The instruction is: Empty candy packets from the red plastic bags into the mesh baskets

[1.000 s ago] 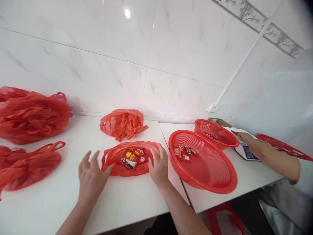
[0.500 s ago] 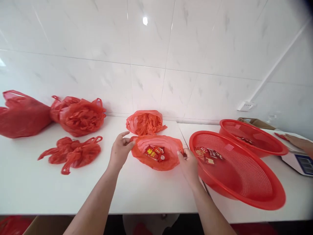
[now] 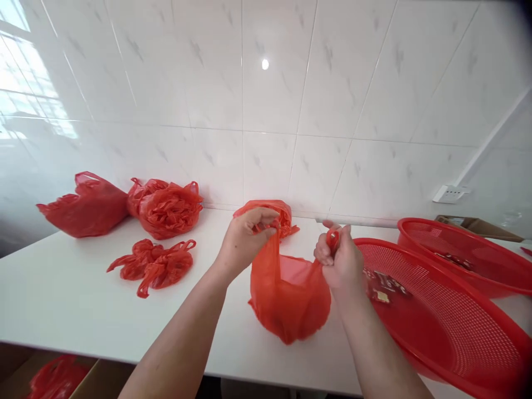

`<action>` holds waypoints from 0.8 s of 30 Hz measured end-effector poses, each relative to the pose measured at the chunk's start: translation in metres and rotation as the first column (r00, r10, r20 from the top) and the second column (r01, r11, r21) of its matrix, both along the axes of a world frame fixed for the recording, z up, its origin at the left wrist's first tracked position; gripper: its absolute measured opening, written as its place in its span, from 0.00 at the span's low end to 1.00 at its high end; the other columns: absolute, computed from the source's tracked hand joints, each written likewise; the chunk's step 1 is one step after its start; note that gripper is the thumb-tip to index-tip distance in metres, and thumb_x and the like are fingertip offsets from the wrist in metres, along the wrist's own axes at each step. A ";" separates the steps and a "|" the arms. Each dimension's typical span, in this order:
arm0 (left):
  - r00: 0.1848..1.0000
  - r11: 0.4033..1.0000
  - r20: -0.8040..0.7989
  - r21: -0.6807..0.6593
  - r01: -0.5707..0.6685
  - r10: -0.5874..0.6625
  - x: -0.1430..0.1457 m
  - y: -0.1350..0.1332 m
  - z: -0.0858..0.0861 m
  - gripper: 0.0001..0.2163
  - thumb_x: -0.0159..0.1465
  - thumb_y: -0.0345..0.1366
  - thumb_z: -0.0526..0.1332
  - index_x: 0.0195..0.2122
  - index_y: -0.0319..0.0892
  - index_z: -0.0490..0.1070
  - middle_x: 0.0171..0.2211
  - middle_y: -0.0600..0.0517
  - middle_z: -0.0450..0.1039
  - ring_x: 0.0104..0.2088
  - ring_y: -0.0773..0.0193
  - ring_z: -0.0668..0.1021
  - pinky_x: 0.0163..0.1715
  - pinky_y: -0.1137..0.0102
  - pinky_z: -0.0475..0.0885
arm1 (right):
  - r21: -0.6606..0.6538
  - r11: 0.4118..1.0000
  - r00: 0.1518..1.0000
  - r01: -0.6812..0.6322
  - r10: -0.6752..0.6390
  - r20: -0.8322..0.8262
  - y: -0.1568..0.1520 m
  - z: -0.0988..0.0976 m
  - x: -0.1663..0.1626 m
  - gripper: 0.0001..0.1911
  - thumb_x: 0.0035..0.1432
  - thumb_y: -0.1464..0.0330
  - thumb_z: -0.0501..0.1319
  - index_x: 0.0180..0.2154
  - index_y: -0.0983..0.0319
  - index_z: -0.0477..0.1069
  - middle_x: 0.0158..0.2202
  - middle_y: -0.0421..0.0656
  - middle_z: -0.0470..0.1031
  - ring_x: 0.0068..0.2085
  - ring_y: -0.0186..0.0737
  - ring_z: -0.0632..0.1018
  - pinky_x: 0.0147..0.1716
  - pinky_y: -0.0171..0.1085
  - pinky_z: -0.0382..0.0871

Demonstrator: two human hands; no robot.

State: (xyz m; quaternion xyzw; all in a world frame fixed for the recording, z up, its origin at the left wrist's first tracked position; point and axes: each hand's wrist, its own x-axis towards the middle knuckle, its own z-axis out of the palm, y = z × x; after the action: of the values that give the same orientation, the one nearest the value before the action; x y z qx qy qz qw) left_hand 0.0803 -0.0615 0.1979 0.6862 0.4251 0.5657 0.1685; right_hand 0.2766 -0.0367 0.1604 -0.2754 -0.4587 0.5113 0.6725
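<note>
A filled red plastic bag (image 3: 288, 296) hangs over the white table (image 3: 62, 299), lifted by its two handles. My left hand (image 3: 245, 238) is closed on the left handle, and my right hand (image 3: 338, 263) is closed on the right handle. The bag's bottom bulges with its contents, which are hidden inside. Just right of my right hand sits a large red mesh basket (image 3: 440, 327) holding a few small snack packets (image 3: 384, 285).
An open red bag of folded bags (image 3: 282, 213) lies behind my hands. Three more red bags sit at the left: (image 3: 85, 205), (image 3: 168, 208), (image 3: 155, 265). A second red basket (image 3: 461, 255) and a cardboard box (image 3: 477, 226) stand far right. A box with a red bag (image 3: 54, 377) sits below the table.
Both hands have taken the bag's handles and raised it off the table, closing its mouth. The view has swung left, and the other person's hand is out of view.
</note>
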 end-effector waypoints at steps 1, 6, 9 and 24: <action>1.000 1.000 -0.016 -0.003 0.006 -0.006 0.003 0.000 -0.001 0.11 0.55 0.28 0.60 0.39 0.44 0.73 0.33 0.53 0.76 0.33 0.66 0.76 0.34 0.71 0.70 | 0.021 0.998 0.997 -0.054 0.053 0.062 -0.003 0.001 -0.004 0.23 0.59 0.50 0.51 0.46 0.59 0.66 0.14 0.31 0.57 0.15 0.27 0.54 0.14 0.29 0.48; 0.985 0.985 0.070 -0.061 0.163 -0.159 0.019 -0.002 -0.003 0.11 0.57 0.28 0.59 0.41 0.44 0.72 0.33 0.52 0.75 0.32 0.66 0.77 0.31 0.71 0.72 | 0.001 0.927 0.787 -0.374 0.317 0.529 -0.017 0.011 -0.023 0.20 0.54 0.53 0.60 0.40 0.61 0.70 0.17 0.33 0.62 0.20 0.30 0.63 0.19 0.31 0.55; 0.994 0.999 0.113 0.052 0.008 -0.014 0.022 -0.008 -0.002 0.11 0.59 0.32 0.58 0.43 0.45 0.69 0.38 0.51 0.73 0.34 0.65 0.76 0.31 0.70 0.73 | 0.072 0.962 0.800 -0.263 0.175 0.574 -0.014 0.020 -0.031 0.20 0.57 0.53 0.57 0.25 0.62 0.68 0.17 0.35 0.61 0.20 0.29 0.62 0.21 0.32 0.56; 0.994 0.992 0.024 -0.063 -0.107 0.109 0.014 -0.001 -0.088 0.06 0.59 0.26 0.53 0.32 0.44 0.64 0.45 0.49 0.70 0.45 0.62 0.73 0.43 0.66 0.69 | -0.064 0.898 0.766 -0.435 0.406 0.498 0.004 -0.044 -0.014 0.22 0.57 0.52 0.55 0.42 0.60 0.75 0.25 0.39 0.65 0.26 0.35 0.66 0.27 0.35 0.63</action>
State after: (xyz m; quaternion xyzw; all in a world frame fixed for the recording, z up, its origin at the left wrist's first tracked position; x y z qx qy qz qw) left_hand 0.0945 -0.0624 0.1103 0.6490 0.4765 0.5698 0.1644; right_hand 0.2626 -0.0323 0.1161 -0.2696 -0.6806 0.5469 0.4061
